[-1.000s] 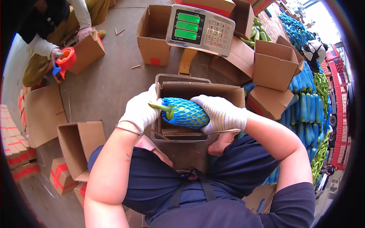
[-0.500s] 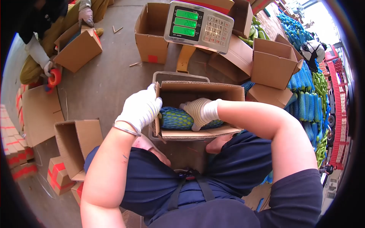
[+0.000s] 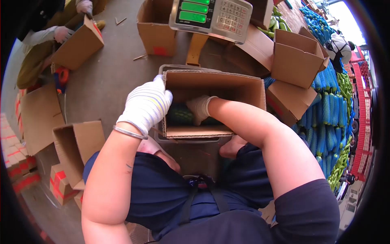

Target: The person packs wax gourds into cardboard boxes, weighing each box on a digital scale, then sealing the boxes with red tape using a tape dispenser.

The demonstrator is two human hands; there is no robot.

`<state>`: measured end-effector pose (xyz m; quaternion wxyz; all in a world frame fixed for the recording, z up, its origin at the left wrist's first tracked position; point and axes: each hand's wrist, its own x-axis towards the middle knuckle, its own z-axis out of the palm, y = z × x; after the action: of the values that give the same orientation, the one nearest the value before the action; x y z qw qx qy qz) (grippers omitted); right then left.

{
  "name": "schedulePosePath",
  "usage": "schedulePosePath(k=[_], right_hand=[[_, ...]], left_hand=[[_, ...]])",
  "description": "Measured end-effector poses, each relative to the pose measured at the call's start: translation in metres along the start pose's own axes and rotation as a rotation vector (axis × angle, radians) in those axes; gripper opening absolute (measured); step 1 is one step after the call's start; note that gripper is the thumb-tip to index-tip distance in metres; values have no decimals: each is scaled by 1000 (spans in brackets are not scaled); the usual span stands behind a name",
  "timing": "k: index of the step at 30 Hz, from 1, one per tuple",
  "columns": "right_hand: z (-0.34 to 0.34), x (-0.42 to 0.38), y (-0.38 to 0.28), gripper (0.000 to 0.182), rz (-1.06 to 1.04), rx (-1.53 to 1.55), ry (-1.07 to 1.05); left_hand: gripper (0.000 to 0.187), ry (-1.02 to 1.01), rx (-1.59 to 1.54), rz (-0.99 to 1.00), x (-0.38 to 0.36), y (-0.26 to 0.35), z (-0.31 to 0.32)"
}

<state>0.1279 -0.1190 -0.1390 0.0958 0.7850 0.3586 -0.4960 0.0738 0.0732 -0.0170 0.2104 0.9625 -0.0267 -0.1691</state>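
Observation:
An open cardboard box stands in front of me on the platform of a scale. My left hand, in a white striped glove, is closed over the box's left wall. Deep inside the box is my gloved right hand, its fingers curled over a bundle of green produce in blue netting. Shadow and the hand hide much of that bundle. The scale's green display and keypad rise behind the box.
Open cartons stand at the right, beside rows of blue-netted green produce. At the upper left, a co-worker's gloved hand is at another carton, near a roll of red tape. An open carton lies at my left.
The netted bundle and my right hand are lower in the box. My left hand still grips the left wall. The co-worker's hand has left the red tape and moved to the carton.

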Motion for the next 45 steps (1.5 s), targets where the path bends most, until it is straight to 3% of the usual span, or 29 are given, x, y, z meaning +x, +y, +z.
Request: schedulePosePath(k=[3,5,7,9,12,15,16,21,24,25,26,27,29,30,31,33,35,37,39,41,45], right_hand=[[-5,-16,12,77,-22,-53,8],[-22,-48,28,71,-49,90,120],[-38,-78,26,70,103,-236,-171],[-30,-99,24,49,197,-436,-302],[24,-79,42,37,291,-356,5],[43,-65,57,44,244,-257,102],[44,-52,60,44,212,-344,-23],[15,-69,42,43,242,-322,-56],[-17,-165,14,37,0,180,480],[-17,-201,14,36,-82,362,721],[-21,-245,13,34,-106,427,831],[-17,-284,16,32,-116,495,944],[29,-338,34,20,-63,957,1280],[67,-356,54,13,-56,1032,1429],[109,-373,70,22,38,986,1569],[210,-393,87,36,320,1173,1641],[340,-390,106,51,672,1214,1591],[442,-373,82,59,1081,1312,1479],[541,-347,64,65,1289,1419,1264],[597,-320,44,66,1395,1491,1118],[611,-315,37,68,1491,1594,897]], left_hand=[[43,-3,-5,1,4,0,-3],[42,-2,-12,7,2,2,-5],[39,-64,-41,-6,1,3,-7],[38,-68,-25,-1,3,2,-8],[37,-63,-7,5,5,4,-6],[38,-15,-1,36,3,-4,3],[39,34,5,85,3,-5,4],[38,1,-1,24,7,-3,-3],[46,-71,-15,-41,0,3,-7],[54,62,-13,17,0,-3,0],[62,191,-12,86,1,-8,2],[69,184,-9,104,3,-9,-2],[67,250,-74,166,7,-13,-3],[64,299,-58,200,11,-15,-1],[62,325,-11,210,16,-19,2],[59,403,-15,252,32,-39,8],[57,440,98,294,38,-46,1],[57,505,307,354,48,-57,-9],[57,586,402,386,48,-49,-14],[57,653,499,434,49,-48,-19],[57,589,457,495,21,12,-24]])
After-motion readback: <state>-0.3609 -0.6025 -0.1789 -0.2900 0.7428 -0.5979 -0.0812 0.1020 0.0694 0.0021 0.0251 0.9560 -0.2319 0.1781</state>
